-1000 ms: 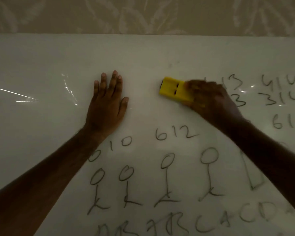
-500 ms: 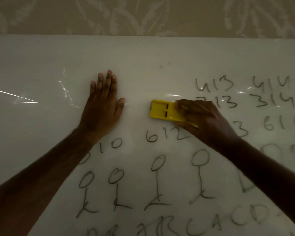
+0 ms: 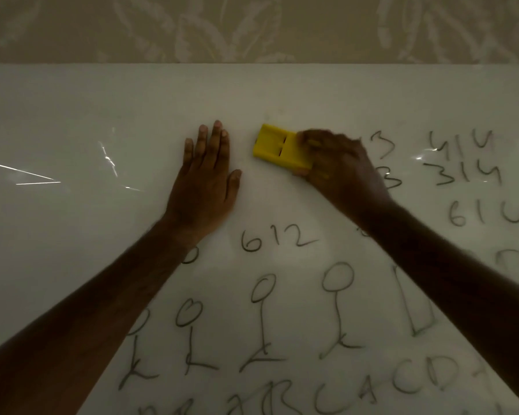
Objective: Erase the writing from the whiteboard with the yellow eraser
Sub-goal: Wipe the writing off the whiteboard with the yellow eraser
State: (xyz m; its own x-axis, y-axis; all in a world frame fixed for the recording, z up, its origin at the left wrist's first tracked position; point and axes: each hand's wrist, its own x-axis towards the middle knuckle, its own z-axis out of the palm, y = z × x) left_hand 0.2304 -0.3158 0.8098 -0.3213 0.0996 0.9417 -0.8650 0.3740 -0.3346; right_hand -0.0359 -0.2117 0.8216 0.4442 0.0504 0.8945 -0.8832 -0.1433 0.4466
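Two hands are on the whiteboard (image 3: 72, 115), which fills the frame below a band of leaf-patterned wallpaper (image 3: 252, 25) along the top edge. Lighting is dim.

Far left of the frame: bright thin glare streaks (image 3: 36, 176) on the board surface; no writing visible in that area.

Left of centre: left hand (image 3: 206, 178) lies palm-down, flat on the board, fingers straight and close together, thumb slightly out to the side. It holds nothing. Its forearm runs down to the lower-left corner and covers part of the marks beneath it.

Centre, upper part: yellow eraser (image 3: 277, 146) lies flat against the board, just right of the left hand's fingertips, not touching them. Its long side is tilted slightly down to the right. Two dark slots show on its top face.

Right of centre: right hand (image 3: 342, 166) grips the eraser's right end, fingers curled over the top and thumb at the lower edge. The hand looks blurred.

Below the hands: "612" (image 3: 277, 238), a row of stick figures (image 3: 337, 307), and a row of letters (image 3: 402, 384) along the bottom edge.

Upper right: number rows "414" (image 3: 459, 143), "314" (image 3: 468, 175), "614" (image 3: 489, 217); digits next to the right hand are partly hidden.
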